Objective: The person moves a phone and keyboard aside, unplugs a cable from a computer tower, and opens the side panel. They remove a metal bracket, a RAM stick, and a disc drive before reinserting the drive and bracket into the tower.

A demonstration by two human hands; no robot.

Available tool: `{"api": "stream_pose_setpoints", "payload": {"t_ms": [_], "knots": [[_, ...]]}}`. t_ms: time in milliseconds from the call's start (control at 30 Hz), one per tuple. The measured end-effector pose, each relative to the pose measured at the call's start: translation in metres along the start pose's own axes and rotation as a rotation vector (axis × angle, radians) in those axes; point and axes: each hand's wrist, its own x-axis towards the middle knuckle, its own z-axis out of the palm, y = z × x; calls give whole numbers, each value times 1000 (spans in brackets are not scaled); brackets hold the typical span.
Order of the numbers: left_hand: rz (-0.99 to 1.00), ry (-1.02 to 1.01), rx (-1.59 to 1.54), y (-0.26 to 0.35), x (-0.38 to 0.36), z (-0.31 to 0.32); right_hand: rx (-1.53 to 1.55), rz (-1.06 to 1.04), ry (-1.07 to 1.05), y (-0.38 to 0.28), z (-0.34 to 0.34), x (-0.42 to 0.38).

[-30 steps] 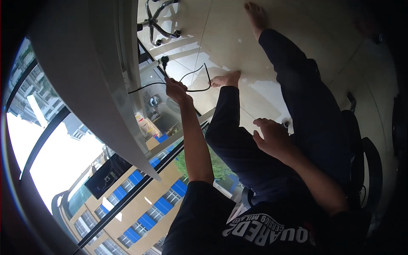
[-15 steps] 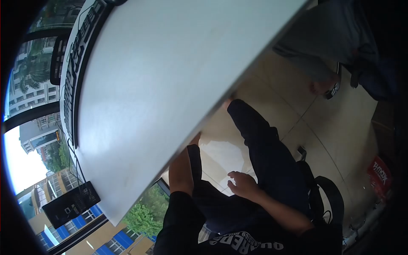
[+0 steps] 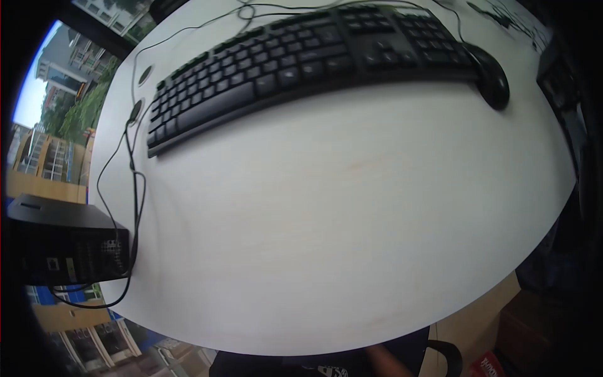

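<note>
A pale desk (image 3: 339, 226) fills most of the head view. On its far side lies a black keyboard (image 3: 264, 69), set at a slant. Touching or very near the keyboard's right end is a black mouse (image 3: 491, 78). Below the desk's near edge, part of a bare forearm (image 3: 384, 360) shows against my dark clothing; the hand belonging to it is hidden under the desktop. My left hand cannot be seen anywhere.
At the left stands a black computer case (image 3: 69, 251) with dark cables (image 3: 134, 188) running up the desk. Dark equipment (image 3: 561, 88) borders the right edge. A chair armrest (image 3: 447, 353) and a red package (image 3: 487, 366) are at lower right. Windows lie left.
My view has swung from below the desk edge up to the desktop, so the keyboard and mouse now show fully. My right hand, earlier visible over my lap with fingers apart, has left view.
</note>
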Motion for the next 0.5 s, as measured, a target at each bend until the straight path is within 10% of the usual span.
{"api": "stream_pose_setpoints", "payload": {"t_ms": [267, 500], "knots": [[178, -36, -2, 38, -87, -36, -56, -164, -409, -90, -41, -1], [461, -63, 18, 84, -205, -77, 140, -734, -971, -278, -176, 8]]}}
